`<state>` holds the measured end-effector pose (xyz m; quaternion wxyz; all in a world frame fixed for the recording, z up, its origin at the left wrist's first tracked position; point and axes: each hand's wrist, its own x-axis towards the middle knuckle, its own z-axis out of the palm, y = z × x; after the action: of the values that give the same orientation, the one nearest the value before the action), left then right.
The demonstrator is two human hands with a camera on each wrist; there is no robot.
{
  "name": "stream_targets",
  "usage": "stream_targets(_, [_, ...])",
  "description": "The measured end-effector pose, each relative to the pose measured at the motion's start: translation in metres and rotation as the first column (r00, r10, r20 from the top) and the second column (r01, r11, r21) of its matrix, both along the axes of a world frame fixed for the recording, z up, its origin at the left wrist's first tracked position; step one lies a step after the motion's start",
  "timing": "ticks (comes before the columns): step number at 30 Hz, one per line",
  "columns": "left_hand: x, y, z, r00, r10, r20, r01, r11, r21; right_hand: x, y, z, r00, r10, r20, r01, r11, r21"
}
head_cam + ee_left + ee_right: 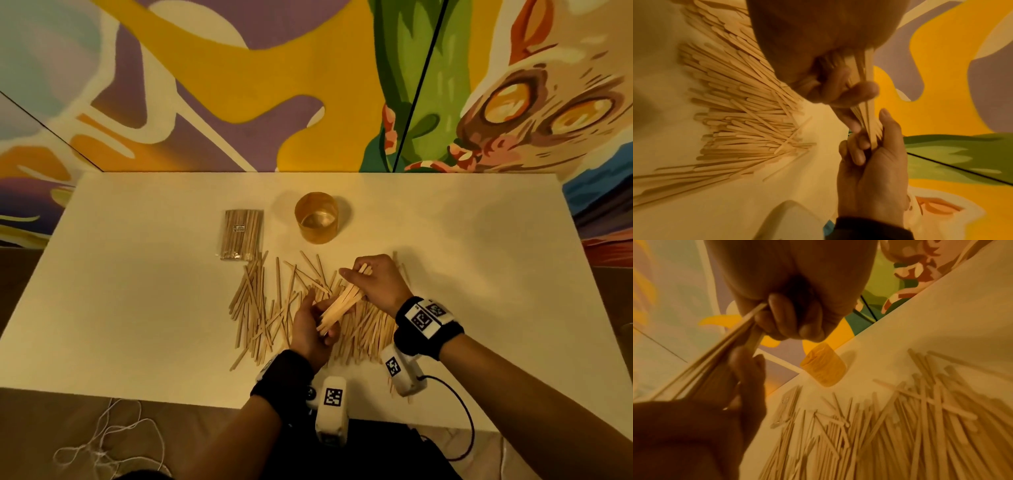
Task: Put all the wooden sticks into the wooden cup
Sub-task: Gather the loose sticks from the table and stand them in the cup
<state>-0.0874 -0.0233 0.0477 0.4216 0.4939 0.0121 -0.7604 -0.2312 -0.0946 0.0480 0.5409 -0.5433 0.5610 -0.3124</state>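
Note:
A wooden cup (317,217) (823,368) stands upright and empty behind a wide pile of loose wooden sticks (274,308) (740,113) (900,426) on the white table (137,291). Above the pile both hands hold one bundle of sticks (340,303) (869,123) (715,356). My left hand (313,329) (871,146) grips the bundle's near end. My right hand (373,279) (785,321) curls round its far end.
A sealed pack of sticks (241,234) lies left of the cup. White string (102,442) lies on the floor under the table's near edge. A painted wall rises directly behind the table.

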Motion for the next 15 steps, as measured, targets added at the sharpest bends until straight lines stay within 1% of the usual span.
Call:
stream_targets(1, [0.002,0.001,-0.001,1.0,-0.028,0.004,0.028,0.999,-0.016,0.002,0.002,-0.001,1.0,-0.002,0.002,0.002,1.0,0.0])
stream_targets(2, [0.004,0.002,-0.001,0.996,-0.09,0.023,0.091,0.995,-0.048,0.002,0.001,-0.002,1.0,0.013,-0.003,-0.013,1.0,-0.001])
stream_targets(3, [0.006,0.004,0.001,0.981,-0.182,0.067,0.188,0.978,-0.089,-0.001,-0.001,-0.002,0.999,0.047,-0.018,-0.047,0.999,0.006])
stream_targets(4, [0.008,0.006,0.003,0.95,-0.284,0.13,0.301,0.944,-0.133,-0.003,-0.004,0.0,0.994,0.105,-0.035,-0.104,0.994,0.023])
stream_targets(6, [0.009,0.008,0.012,0.857,-0.459,0.235,0.508,0.831,-0.227,-0.004,-0.007,0.006,0.957,0.268,-0.109,-0.264,0.963,0.054])
stream_targets(8, [0.007,0.004,0.022,0.785,-0.547,0.292,0.616,0.742,-0.264,0.001,-0.007,0.01,0.887,0.389,-0.249,-0.388,0.92,0.053])
stream_targets(9, [0.006,0.0,0.025,0.762,-0.565,0.317,0.643,0.72,-0.261,0.004,-0.006,0.012,0.868,0.406,-0.287,-0.412,0.91,0.043])
stream_targets(10, [0.006,-0.004,0.028,0.747,-0.572,0.339,0.658,0.709,-0.256,0.006,-0.007,0.012,0.87,0.398,-0.29,-0.406,0.913,0.035])
stream_targets(11, [0.006,-0.008,0.028,0.751,-0.567,0.338,0.653,0.713,-0.254,0.008,-0.009,0.012,0.894,0.366,-0.258,-0.373,0.927,0.024])
stream_targets(13, [0.006,-0.016,0.025,0.789,-0.536,0.3,0.606,0.758,-0.242,0.006,-0.012,0.012,0.967,0.23,-0.109,-0.225,0.973,0.057])
stream_targets(15, [0.007,-0.022,0.02,0.807,-0.523,0.275,0.584,0.776,-0.238,0.004,-0.012,0.015,0.994,0.102,0.05,-0.108,0.983,0.147])
